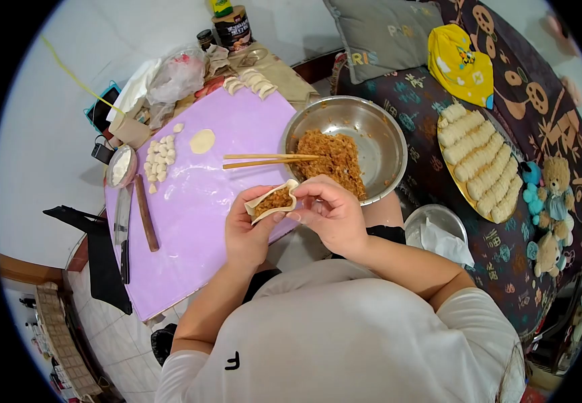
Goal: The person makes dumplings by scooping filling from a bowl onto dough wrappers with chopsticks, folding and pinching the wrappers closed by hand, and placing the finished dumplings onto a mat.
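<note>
A dumpling wrapper (272,202) with brown filling inside is held between my two hands, its top still open. My left hand (248,225) cups it from the left, thumb along its lower edge. With its fingertips, my right hand (331,215) pinches the wrapper's right end. Just behind the hands stands a metal bowl (386,151) of minced filling (334,158). A pair of chopsticks (264,160) rests with its tips in the filling, the handles reaching left over the purple mat (203,195).
On the mat lie a flat dough round (202,141), small dough pieces (159,160), a rolling pin (147,215), a knife (123,232) and several finished dumplings (258,83). A flour bowl (122,166) stands left. At right is a tray of dumplings (480,161) beside soft toys (553,195).
</note>
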Tool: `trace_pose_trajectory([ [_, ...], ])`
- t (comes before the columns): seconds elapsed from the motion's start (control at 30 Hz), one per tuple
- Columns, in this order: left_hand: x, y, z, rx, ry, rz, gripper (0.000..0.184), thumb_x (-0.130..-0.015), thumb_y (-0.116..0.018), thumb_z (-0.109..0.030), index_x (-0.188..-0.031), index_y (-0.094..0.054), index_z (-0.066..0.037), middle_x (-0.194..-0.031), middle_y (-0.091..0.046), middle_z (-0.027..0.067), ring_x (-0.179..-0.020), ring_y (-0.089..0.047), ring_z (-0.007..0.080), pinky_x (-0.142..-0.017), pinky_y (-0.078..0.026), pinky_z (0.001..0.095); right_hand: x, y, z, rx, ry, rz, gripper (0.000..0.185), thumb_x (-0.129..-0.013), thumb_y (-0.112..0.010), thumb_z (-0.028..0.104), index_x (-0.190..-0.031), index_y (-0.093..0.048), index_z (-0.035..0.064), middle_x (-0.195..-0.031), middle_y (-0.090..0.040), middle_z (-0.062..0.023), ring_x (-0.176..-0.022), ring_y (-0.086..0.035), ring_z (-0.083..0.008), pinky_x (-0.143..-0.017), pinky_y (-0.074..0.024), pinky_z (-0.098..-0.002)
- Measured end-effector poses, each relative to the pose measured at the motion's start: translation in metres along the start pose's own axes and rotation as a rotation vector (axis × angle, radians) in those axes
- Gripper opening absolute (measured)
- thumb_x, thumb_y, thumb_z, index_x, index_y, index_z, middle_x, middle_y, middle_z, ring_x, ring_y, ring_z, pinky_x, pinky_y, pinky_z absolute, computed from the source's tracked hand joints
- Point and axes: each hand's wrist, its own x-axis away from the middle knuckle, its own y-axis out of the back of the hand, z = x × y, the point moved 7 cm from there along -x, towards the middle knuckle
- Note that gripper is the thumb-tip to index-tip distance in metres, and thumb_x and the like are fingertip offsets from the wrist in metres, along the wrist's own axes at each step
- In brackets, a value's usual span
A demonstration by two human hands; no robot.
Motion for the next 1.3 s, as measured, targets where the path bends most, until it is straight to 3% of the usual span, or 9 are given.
trace_pose_trajectory([
  [0.2, 0.009, 0.002, 0.003, 0.003, 0.012, -0.084, 0.04, -0.082, -0.066, 0.0, -0.117, -0.048, -0.002, -0.114, -0.059, 0.0131, -0.104, -0.06, 0.0231, -0.089, -0.052, 0.0372, -0.004, -0.006, 0.01, 0.15, 0.08, -0.014, 0.018, -0.078, -0.07, -0.002, -0.094, -0.064, 0.0013, -0.092, -0.054, -0.0024, -0.071, -0.047, -0.0077, -0.061, -0.0394, -0.0208],
  [0.3, 0.012, 0.003, 0.004, 0.036, -0.028, -0.087, 0.04, -0.083, -0.065, -0.001, -0.119, -0.047, -0.002, -0.116, -0.058, 0.0139, -0.106, -0.059, 0.0241, -0.09, -0.052, 0.0375, -0.006, -0.007, 0.004, -0.211, 0.028, -0.211, 0.014, -0.078, -0.069, -0.002, -0.091, -0.065, 0.0017, -0.09, -0.055, -0.0027, -0.071, -0.048, -0.0086, -0.062, -0.0409, -0.022],
  [0.5, 0.015, -0.006, -0.005, 0.019, 0.028, -0.094, 0.04, -0.085, -0.063, -0.001, -0.121, -0.046, -0.002, -0.118, -0.058, 0.0149, -0.107, -0.059, 0.0236, -0.091, -0.051, 0.038, -0.007, -0.008, 0.029, 0.294, 0.265, 0.002, 0.017, -0.075, -0.068, -0.005, -0.089, -0.065, 0.0019, -0.088, -0.058, -0.0052, -0.075, -0.055, -0.0134, -0.067, -0.0457, -0.0253],
  [0.6, 0.015, -0.005, -0.009, -0.022, 0.058, -0.077, 0.04, -0.085, -0.063, -0.001, -0.122, -0.046, -0.001, -0.118, -0.058, 0.0138, -0.107, -0.059, 0.0215, -0.091, -0.051, 0.0363, -0.01, -0.009, 0.033, 0.331, 0.259, 0.038, 0.017, -0.073, -0.068, -0.006, -0.089, -0.065, 0.0019, -0.089, -0.058, -0.0074, -0.078, -0.057, -0.0163, -0.066, -0.0464, -0.0263],
  [0.7, 0.014, -0.005, -0.018, -0.09, 0.045, -0.011, 0.038, -0.085, -0.06, 0.004, -0.121, -0.048, 0.0, -0.114, -0.059, 0.0115, -0.105, -0.059, 0.0179, -0.09, -0.051, 0.032, -0.011, -0.013, 0.025, 0.105, 0.139, 0.016, 0.017, -0.072, -0.068, -0.005, -0.088, -0.065, 0.0027, -0.088, -0.058, -0.0074, -0.077, -0.057, -0.0176, -0.065, -0.0466, -0.0275],
  [0.8, 0.014, -0.01, -0.026, -0.155, 0.069, 0.04, 0.037, -0.085, -0.06, 0.005, -0.12, -0.049, 0.0, -0.112, -0.06, 0.0093, -0.104, -0.058, 0.0149, -0.089, -0.05, 0.0283, -0.011, -0.018, 0.04, 0.424, 0.242, 0.14, 0.018, -0.072, -0.069, -0.003, -0.088, -0.065, 0.0033, -0.087, -0.057, -0.0066, -0.075, -0.056, -0.018, -0.065, -0.0467, -0.0277],
  [1.0, 0.015, -0.007, -0.035, -0.298, 0.147, 0.165, 0.035, -0.084, -0.065, 0.001, -0.117, -0.053, -0.002, -0.108, -0.061, 0.0049, -0.099, -0.057, 0.0098, -0.085, -0.048, 0.0245, -0.008, -0.023, 0.039, 0.38, 0.327, 0.214, 0.015, -0.073, -0.068, 0.0, -0.087, -0.066, 0.0049, -0.086, -0.057, -0.0064, -0.074, -0.056, -0.0182, -0.065, -0.0463, -0.028],
  [1.1, 0.016, -0.004, -0.036, -0.362, 0.144, 0.228, 0.036, -0.083, -0.067, -0.002, -0.117, -0.055, -0.002, -0.106, -0.062, 0.0033, -0.096, -0.057, 0.009, -0.084, -0.047, 0.0241, -0.006, -0.021, 0.034, 0.244, 0.162, 0.156, 0.011, -0.074, -0.067, 0.0, -0.084, -0.067, 0.0054, -0.085, -0.058, -0.0063, -0.076, -0.057, -0.0186, -0.064, -0.0465, -0.0287],
  [1.3, 0.018, -0.007, -0.041, -0.391, 0.273, 0.255, 0.038, -0.082, -0.068, -0.003, -0.117, -0.055, -0.002, -0.105, -0.062, 0.0024, -0.096, -0.056, 0.0085, -0.084, -0.046, 0.0245, 0.001, -0.023, 0.043, 0.379, 0.335, 0.196, 0.014, -0.072, -0.07, 0.001, -0.085, -0.066, 0.0064, -0.083, -0.059, -0.007, -0.075, -0.057, -0.0198, -0.063, -0.0461, -0.0293],
])
